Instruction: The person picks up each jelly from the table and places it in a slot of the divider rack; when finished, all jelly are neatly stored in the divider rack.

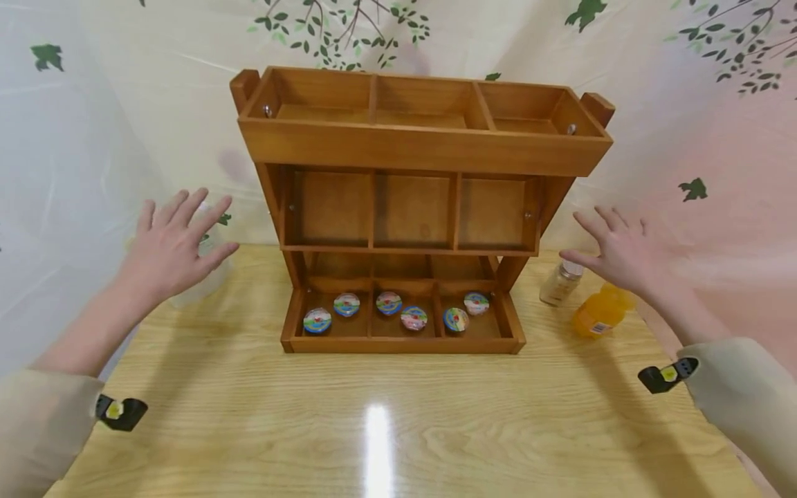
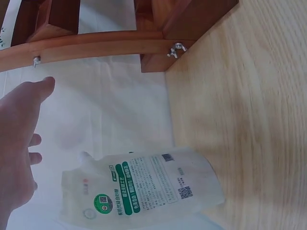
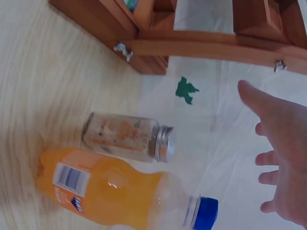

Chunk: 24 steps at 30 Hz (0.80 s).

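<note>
Both hands are raised with fingers spread and hold nothing. My left hand hovers left of a brown wooden three-tier rack, in front of a white pouch with green print. On the other side, my right hand is over a glass jar with a metal lid and a bottle of orange drink with a blue cap. In the rack's bottom tier lie several small sealed cups, two in each compartment. The middle and top tiers show bare compartments.
The rack stands on a light wood table, near its back edge. Behind it hangs a pale cloth printed with green leaves. Wing nuts stick out from the rack's sides. A small black device sits at each sleeve cuff.
</note>
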### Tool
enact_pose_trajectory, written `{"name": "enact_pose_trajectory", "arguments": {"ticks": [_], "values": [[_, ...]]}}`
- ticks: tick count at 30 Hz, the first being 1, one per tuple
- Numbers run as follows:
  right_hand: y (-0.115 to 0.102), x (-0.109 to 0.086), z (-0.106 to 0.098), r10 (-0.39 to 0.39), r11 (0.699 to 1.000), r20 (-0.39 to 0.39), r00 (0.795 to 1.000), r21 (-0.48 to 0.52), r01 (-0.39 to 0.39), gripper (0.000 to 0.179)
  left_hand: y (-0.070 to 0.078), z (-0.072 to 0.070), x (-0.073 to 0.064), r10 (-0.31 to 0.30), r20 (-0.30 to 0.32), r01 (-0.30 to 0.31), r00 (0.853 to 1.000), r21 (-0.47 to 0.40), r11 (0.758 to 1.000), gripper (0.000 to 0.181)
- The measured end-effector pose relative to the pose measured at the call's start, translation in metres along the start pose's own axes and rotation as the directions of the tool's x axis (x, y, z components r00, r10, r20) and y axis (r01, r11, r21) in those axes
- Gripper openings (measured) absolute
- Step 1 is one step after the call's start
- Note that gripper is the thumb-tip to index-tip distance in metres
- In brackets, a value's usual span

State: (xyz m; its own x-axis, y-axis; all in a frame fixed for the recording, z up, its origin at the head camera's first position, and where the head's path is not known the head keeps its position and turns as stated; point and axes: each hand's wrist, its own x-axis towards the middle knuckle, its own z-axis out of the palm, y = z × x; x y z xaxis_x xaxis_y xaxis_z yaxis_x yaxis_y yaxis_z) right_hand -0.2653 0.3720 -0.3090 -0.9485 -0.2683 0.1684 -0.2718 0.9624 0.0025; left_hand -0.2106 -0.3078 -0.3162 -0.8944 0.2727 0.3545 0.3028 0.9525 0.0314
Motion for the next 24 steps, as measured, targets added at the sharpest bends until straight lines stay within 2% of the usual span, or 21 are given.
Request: {"name": "enact_pose_trajectory", "arguments": {"ticks": [3,7,15,24], "values": [[0.005,0.004,-0.001,0.044,0.998,0.034,0.998,-0.052,-0.042,0.09,-0.003,0.0,0.005,-0.047,0.088,0.045,0.995,0.025,0.999,0.075],[0.007,0.008,-0.001,0.103,0.993,0.092,0.99,-0.07,-0.097,0.095,-0.009,0.002,0.008,-0.074,0.138,0.068,0.988,0.047,0.997,0.079],[0.008,0.011,0.003,0.112,0.993,0.138,0.984,-0.064,-0.104,0.095,-0.018,0.009,0.008,-0.103,0.166,0.091,0.981,0.076,0.993,0.081],[0.009,0.011,0.004,0.11,0.99,0.134,0.985,-0.1,-0.097,0.093,-0.018,0.01,0.005,-0.101,0.172,0.093,0.98,0.054,0.994,0.084]]}}
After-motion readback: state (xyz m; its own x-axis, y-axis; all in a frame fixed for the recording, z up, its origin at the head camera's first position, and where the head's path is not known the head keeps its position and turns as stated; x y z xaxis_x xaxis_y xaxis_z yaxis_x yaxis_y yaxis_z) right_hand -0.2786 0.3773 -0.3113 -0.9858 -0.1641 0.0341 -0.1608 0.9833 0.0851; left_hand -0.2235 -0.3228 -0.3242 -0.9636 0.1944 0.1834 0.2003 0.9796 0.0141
